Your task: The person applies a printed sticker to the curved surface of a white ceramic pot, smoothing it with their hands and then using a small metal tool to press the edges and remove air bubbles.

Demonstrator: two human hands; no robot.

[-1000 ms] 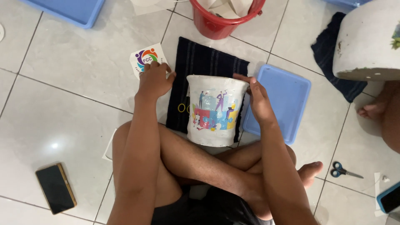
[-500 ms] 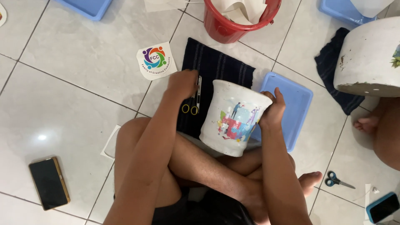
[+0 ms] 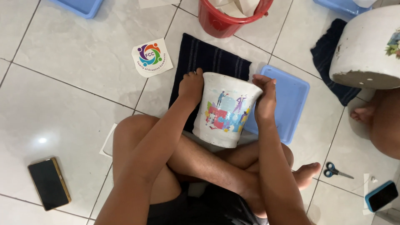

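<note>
A white pot (image 3: 225, 110) with a colourful picture on its side lies tilted against my crossed legs, its rim turned away from me. My left hand (image 3: 191, 86) presses on its left side near the rim. My right hand (image 3: 265, 101) grips its right side. Under the pot lies a dark striped cloth (image 3: 208, 58) on the tiled floor. The small scissors seen a moment ago are hidden.
A blue tray (image 3: 287, 104) lies right of the pot, a red bucket (image 3: 227, 18) with white paper behind it. A round sticker sheet (image 3: 152, 57) lies at left, a phone (image 3: 49, 182) at lower left, blue scissors (image 3: 335, 171) and another phone (image 3: 381, 196) at right. Another person's legs (image 3: 381, 121) and large white pot (image 3: 368, 50) are at right.
The pot has turned upright-facing between my hands; my left hand moved from the cloth by the small scissors back onto the pot's left side.
</note>
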